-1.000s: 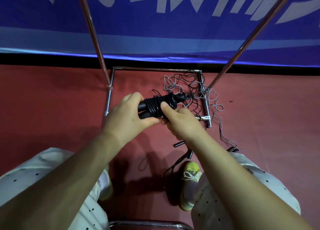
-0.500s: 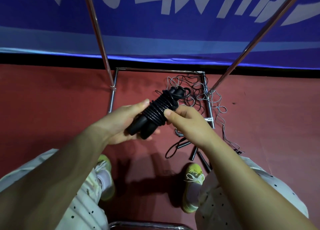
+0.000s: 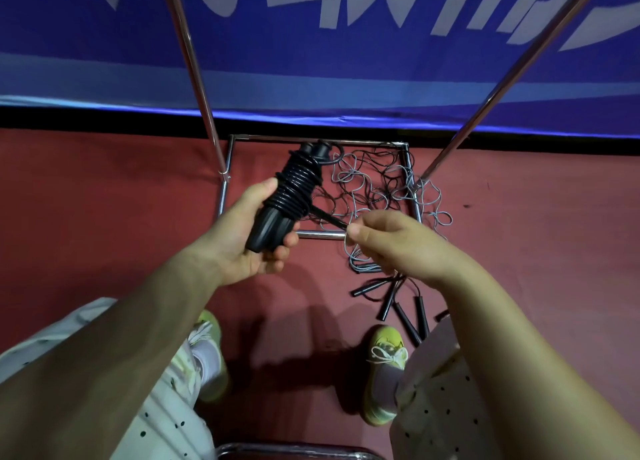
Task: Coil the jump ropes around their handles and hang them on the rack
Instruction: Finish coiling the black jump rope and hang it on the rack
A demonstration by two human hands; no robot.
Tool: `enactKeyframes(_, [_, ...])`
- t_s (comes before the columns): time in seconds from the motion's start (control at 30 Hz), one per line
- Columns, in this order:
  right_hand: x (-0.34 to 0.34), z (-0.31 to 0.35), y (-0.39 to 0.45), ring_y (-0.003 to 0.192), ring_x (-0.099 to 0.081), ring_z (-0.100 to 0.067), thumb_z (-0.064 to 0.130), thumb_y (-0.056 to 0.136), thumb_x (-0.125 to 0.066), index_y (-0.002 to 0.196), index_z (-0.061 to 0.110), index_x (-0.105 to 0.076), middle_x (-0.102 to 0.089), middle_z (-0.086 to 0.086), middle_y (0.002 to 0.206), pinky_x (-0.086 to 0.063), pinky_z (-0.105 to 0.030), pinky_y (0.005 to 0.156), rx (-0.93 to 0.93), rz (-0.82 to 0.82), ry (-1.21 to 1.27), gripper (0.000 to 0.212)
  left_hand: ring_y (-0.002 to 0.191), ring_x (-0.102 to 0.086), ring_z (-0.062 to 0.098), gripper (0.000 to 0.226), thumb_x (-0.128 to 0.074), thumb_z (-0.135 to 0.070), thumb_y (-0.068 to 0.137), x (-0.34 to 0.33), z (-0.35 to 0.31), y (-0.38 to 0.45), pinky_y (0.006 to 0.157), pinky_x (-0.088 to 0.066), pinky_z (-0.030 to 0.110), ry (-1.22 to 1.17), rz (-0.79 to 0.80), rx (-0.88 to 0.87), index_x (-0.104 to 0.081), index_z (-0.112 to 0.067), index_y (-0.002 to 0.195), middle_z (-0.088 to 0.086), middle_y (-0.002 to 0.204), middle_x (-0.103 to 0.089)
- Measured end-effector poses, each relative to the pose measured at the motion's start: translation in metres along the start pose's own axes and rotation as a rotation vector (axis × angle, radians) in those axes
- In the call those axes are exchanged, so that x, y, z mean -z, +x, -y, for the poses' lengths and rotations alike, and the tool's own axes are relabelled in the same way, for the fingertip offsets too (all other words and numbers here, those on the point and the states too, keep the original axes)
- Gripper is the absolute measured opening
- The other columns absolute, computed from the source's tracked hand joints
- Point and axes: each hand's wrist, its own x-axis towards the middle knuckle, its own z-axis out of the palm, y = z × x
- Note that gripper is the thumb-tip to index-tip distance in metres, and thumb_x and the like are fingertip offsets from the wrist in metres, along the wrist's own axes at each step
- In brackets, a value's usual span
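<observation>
A: Left side first?
B: Left hand point(image 3: 249, 241), fingers curled round the butt ends of the pair of black plastic jump-rope handles point(image 3: 273, 227), held side by side and tilted away from the person. Black rubbery rope point(image 3: 298, 185) sits in tight turns round the handles above the thumb.
A: Then?
B: A short black tail of rope point(image 3: 330, 219) runs from the bottom of the coil across to the right hand point(image 3: 398, 243), which pinches it between thumb and forefinger, other fingers folded in.
A: How should this go?
B: My read: the coil is about done and the tail needs locking. Keep the left grip firm so the turns don't slide, keep the tail taut, and tuck it under a turn. Slack looks likely to loosen the coil.
A: Beyond the hands?
B: Tangle of loose black and grey ropes point(image 3: 374, 185) on the red floor inside the chrome tube rack base point(image 3: 322, 234); slim black spare handles point(image 3: 398, 307) below the right hand. Hanging not started.
</observation>
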Motion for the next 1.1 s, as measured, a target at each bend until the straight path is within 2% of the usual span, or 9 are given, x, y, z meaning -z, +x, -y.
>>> enactKeyframes(0.2, [-0.003, 0.004, 0.000, 0.047, -0.018, -0.009, 0.021, 0.101, -0.041, 0.079, 0.008, -0.058, -0.027, 0.006, 0.052, -0.015, -0.024, 0.045, 0.013, 0.075, 0.299, 0.030, 0.048, -0.051, 0.011, 0.044, -0.043, -0.051, 0.093, -0.008, 0.009, 0.005, 0.052, -0.050, 0.026, 0.228, -0.139, -0.138, -0.060, -0.012, 0.084, 0.003, 0.063, -0.058])
enactKeyframes(0.33, [-0.004, 0.004, 0.004, 0.044, -0.017, -0.007, 0.025, 0.103, -0.040, 0.078, 0.009, -0.058, -0.026, 0.007, 0.051, -0.018, -0.019, 0.040, -0.025, -0.064, 0.403, 0.035, 0.049, -0.055, 0.008, 0.032, -0.058, -0.044, 0.090, -0.009, 0.011, 0.011, 0.058, -0.052, 0.029, 0.377, -0.246, -0.280, -0.058, -0.012, 0.085, 0.003, 0.069, -0.059])
enactKeyframes(0.5, [-0.024, 0.008, 0.007, 0.042, -0.017, -0.007, 0.040, 0.100, -0.042, 0.076, 0.010, -0.057, -0.026, 0.006, 0.049, -0.014, -0.019, 0.041, -0.104, -0.085, 0.364, 0.041, 0.062, -0.054, 0.014, 0.054, -0.071, -0.060, 0.053, -0.008, 0.016, 0.014, 0.063, -0.044, 0.032, 0.703, -0.359, -0.401, -0.055, -0.018, 0.084, -0.005, 0.071, -0.060])
enactKeyframes(0.63, [-0.045, 0.007, 0.012, 0.038, -0.018, -0.009, 0.051, 0.094, -0.049, 0.064, 0.016, -0.047, -0.025, 0.009, 0.043, -0.015, -0.020, 0.042, -0.185, -0.245, 0.424, 0.046, 0.068, -0.052, 0.015, 0.051, -0.081, -0.047, 0.061, -0.009, 0.024, 0.012, 0.060, -0.039, 0.033, 0.944, -0.502, -0.575, -0.045, -0.021, 0.086, -0.009, 0.076, -0.053])
enactKeyframes(0.73, [-0.047, 0.005, 0.017, 0.037, -0.020, -0.010, 0.048, 0.094, -0.051, 0.058, 0.018, -0.041, -0.025, 0.009, 0.041, -0.017, -0.024, 0.045, -0.155, -0.320, 0.418, 0.047, 0.075, -0.056, 0.017, 0.058, -0.074, -0.059, 0.056, -0.009, 0.025, 0.013, 0.064, -0.044, 0.034, 1.031, -0.512, -0.631, -0.044, -0.024, 0.090, -0.008, 0.084, -0.055])
enactKeyframes(0.83, [-0.042, 0.004, 0.020, 0.041, -0.021, -0.010, 0.058, 0.081, -0.055, 0.056, 0.021, -0.035, -0.026, 0.008, 0.046, -0.018, -0.028, 0.050, -0.075, -0.395, 0.295, 0.049, 0.070, -0.057, 0.010, 0.058, -0.058, -0.068, 0.055, -0.007, 0.021, 0.010, 0.068, -0.045, 0.032, 0.757, -0.338, -0.532, -0.048, -0.021, 0.088, -0.012, 0.075, -0.061])
enactKeyframes(0.97, [-0.038, 0.002, 0.020, 0.041, -0.020, -0.010, 0.060, 0.071, -0.052, 0.046, 0.024, -0.033, -0.025, 0.009, 0.046, -0.016, -0.027, 0.051, 0.027, -0.422, 0.340, 0.048, 0.080, -0.054, 0.020, 0.037, -0.042, -0.055, 0.090, -0.004, 0.004, -0.001, 0.068, -0.044, 0.032, 0.089, -0.022, -0.246, -0.052, -0.020, 0.087, 0.007, 0.085, -0.060])
enactKeyframes(1.03, [-0.036, 0.002, 0.019, 0.043, -0.020, -0.010, 0.058, 0.070, -0.050, 0.042, 0.024, -0.034, -0.025, 0.012, 0.045, -0.014, -0.030, 0.051, 0.110, -0.394, 0.350, 0.047, 0.078, -0.061, 0.026, 0.041, -0.041, -0.053, 0.089, -0.008, 0.002, -0.006, 0.064, -0.048, 0.032, 0.004, 0.089, -0.121, -0.061, -0.017, 0.093, 0.013, 0.089, -0.063])
enactKeyframes(1.1, [-0.035, 0.004, 0.016, 0.045, -0.021, -0.011, 0.056, 0.071, -0.048, 0.043, 0.025, -0.035, -0.026, 0.013, 0.046, -0.015, -0.035, 0.053, 0.199, -0.355, 0.348, 0.044, 0.063, -0.066, 0.024, 0.052, -0.044, -0.059, 0.075, -0.014, 0.004, -0.010, 0.055, -0.051, 0.029, -0.015, 0.167, -0.020, -0.069, -0.017, 0.091, 0.009, 0.081, -0.065])
